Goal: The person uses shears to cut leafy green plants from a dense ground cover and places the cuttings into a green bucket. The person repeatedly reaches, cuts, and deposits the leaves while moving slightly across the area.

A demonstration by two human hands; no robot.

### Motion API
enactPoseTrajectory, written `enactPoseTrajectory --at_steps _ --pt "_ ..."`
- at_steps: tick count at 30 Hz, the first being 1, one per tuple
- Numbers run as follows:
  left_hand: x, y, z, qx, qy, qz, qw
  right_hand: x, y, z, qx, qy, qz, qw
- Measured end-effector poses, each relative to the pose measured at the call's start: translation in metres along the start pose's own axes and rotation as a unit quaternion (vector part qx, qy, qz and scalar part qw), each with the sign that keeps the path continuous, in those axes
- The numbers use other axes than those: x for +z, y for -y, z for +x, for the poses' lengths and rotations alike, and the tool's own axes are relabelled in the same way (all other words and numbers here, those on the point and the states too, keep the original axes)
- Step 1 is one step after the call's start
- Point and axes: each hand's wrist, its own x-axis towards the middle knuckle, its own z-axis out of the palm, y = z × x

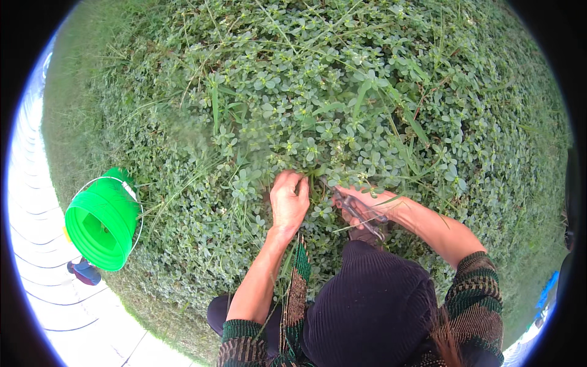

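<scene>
My left hand (289, 199) is low in the leafy ground cover (266, 119), its fingers curled beside some green blades (315, 172). Leaves hide its fingertips, so I cannot tell whether a stem is pinched there. Just to the right, my right hand (367, 204) is closed around spring-loaded metal hand shears (351, 206). Their tip points up and left into the same blades, close to my left fingers. Foliage partly covers the tip and my right fingers.
A bright green bucket (103, 220) with a white wire handle stands on the plants at the left. Beyond it stretches a pale ribbed surface (36, 257), with a distant person (85, 272) beside it. Something blue (548, 289) shows at the right rim. Dark ribbed headwear (367, 303) covers the lower middle.
</scene>
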Motion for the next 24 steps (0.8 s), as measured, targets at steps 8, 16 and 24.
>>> enactPoseTrajectory --at_steps 8,16,24 --pt "-0.041 -0.027 -0.015 -0.148 -0.078 -0.225 0.96 0.025 0.009 -0.067 0.033 -0.092 -0.208 0.973" --pt "-0.163 -0.076 -0.009 -0.13 -0.236 -0.471 0.84 0.028 0.052 -0.153 -0.219 0.035 -0.192 0.956" --pt "-0.198 -0.088 0.012 -0.147 -0.234 -0.608 0.744 -0.004 0.105 -0.176 -0.373 -0.074 0.012 0.925"
